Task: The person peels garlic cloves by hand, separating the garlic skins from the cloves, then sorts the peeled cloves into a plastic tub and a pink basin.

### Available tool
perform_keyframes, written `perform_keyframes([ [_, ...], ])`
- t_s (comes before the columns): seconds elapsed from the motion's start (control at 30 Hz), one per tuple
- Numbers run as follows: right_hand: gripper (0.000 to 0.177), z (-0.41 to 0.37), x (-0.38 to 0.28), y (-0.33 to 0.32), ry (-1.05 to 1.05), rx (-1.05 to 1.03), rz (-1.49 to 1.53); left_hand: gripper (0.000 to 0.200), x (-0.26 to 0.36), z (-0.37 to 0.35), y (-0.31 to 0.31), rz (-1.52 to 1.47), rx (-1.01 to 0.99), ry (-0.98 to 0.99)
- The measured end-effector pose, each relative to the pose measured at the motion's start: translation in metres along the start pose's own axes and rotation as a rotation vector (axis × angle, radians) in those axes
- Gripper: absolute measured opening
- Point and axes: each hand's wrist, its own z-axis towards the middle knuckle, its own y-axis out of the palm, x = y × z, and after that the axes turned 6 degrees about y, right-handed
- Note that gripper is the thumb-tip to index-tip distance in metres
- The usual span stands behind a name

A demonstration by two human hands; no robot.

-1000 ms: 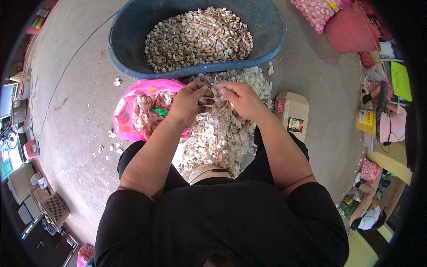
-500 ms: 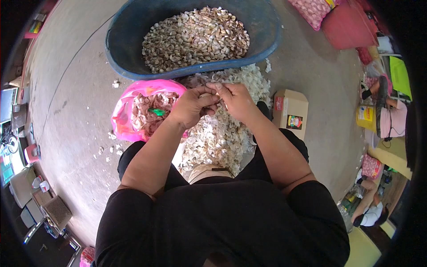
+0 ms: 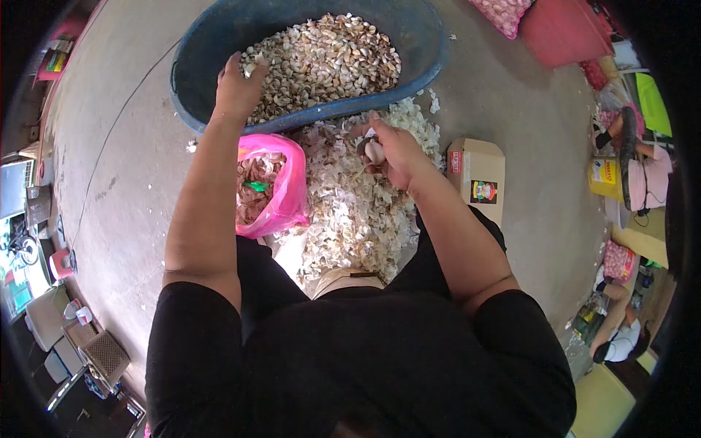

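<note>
My left hand (image 3: 238, 89) reaches over the left part of a blue tub (image 3: 197, 109), its fingers curled around a pale garlic clove (image 3: 254, 66) close above the heap. Garlic cloves (image 3: 328, 58) fill much of the tub's bottom. In front of the tub, my right hand (image 3: 398, 153) is closed around a whitish garlic bulb (image 3: 374, 152), partly hidden by the fingers. Below that hand lies a thick pile of papery garlic skins (image 3: 350, 226) between my legs. Left of the pile stands a pink plastic bag (image 3: 292, 179) holding reddish-brown skins and a green scrap (image 3: 255, 186).
A cardboard box (image 3: 476, 175) stands to the right of the skins. Farther off are a red tub (image 3: 566, 40), a pink net sack of garlic (image 3: 504, 13) and a yellow bucket (image 3: 604, 175). Other people sit along the right side. A thin cable runs across the floor at left.
My hands were together over the skins; the left has moved up and left into the tub, while the right stays near its place with the bulb. The pink bag has shifted and folded inward.
</note>
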Motion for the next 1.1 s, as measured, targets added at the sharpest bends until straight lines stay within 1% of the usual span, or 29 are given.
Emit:
perform_keyframes([
  [0.07,0.034,0.004,0.001,-0.001,0.006,-0.062,0.126,0.048,0.024,-0.007,-0.005,0.369,-0.086,0.24],
  [0.1,0.031,0.005,0.003,-0.002,0.003,-0.09,0.156,0.047,0.056,-0.026,-0.009,0.396,-0.329,0.163],
  [0.17,0.027,0.007,0.003,-0.002,-0.009,-0.151,0.211,0.045,0.075,-0.068,-0.004,0.183,-0.538,0.006],
  [0.2,0.025,0.007,0.004,-0.002,-0.024,-0.191,0.183,0.041,0.07,-0.089,0.002,-0.019,-0.556,-0.127],
  [0.23,0.025,0.006,0.006,-0.001,-0.04,-0.231,0.153,0.036,0.063,-0.107,0.008,-0.223,-0.567,-0.259],
  [0.27,0.026,0.005,0.007,0.0,-0.055,-0.269,0.122,0.036,0.067,-0.119,0.008,-0.338,-0.55,-0.297],
  [0.33,0.026,0.003,0.013,0.006,-0.142,-0.216,0.013,0.036,0.071,-0.136,0.011,-0.57,-0.514,-0.374],
  [0.37,0.027,0.002,0.016,0.009,-0.185,-0.188,-0.04,0.035,0.073,-0.138,0.011,-0.578,-0.49,-0.384],
  [0.47,0.02,0.003,0.02,0.014,-0.363,-0.018,-0.459,0.036,0.058,-0.14,0.019,-0.498,-0.475,-0.19],
  [0.57,0.017,0.029,0.044,0.007,-0.367,0.147,-0.446,0.038,0.041,-0.141,0.032,-0.255,-0.443,-0.117],
  [0.67,0.017,0.02,0.039,0.02,-0.302,0.146,-0.237,0.04,0.048,-0.133,0.028,-0.059,-0.415,0.051],
  [0.77,0.016,0.026,0.035,0.017,-0.329,0.168,-0.325,0.039,0.05,-0.129,0.026,-0.133,-0.378,0.022],
  [0.87,0.012,0.026,0.027,0.019,-0.531,0.228,-0.665,0.037,0.048,-0.127,0.025,-0.35,-0.356,-0.165],
  [0.97,0.011,0.017,0.018,0.028,-0.618,0.293,-0.814,0.036,0.037,-0.126,0.029,-0.307,-0.349,-0.162],
  [1.07,0.009,0.023,0.022,0.027,-0.707,0.215,-0.787,0.034,0.043,-0.12,0.017,-0.1,-0.374,-0.043],
  [1.1,0.009,0.021,0.02,0.028,-0.636,0.163,-0.712,0.034,0.042,-0.119,0.015,-0.118,-0.384,-0.059],
])
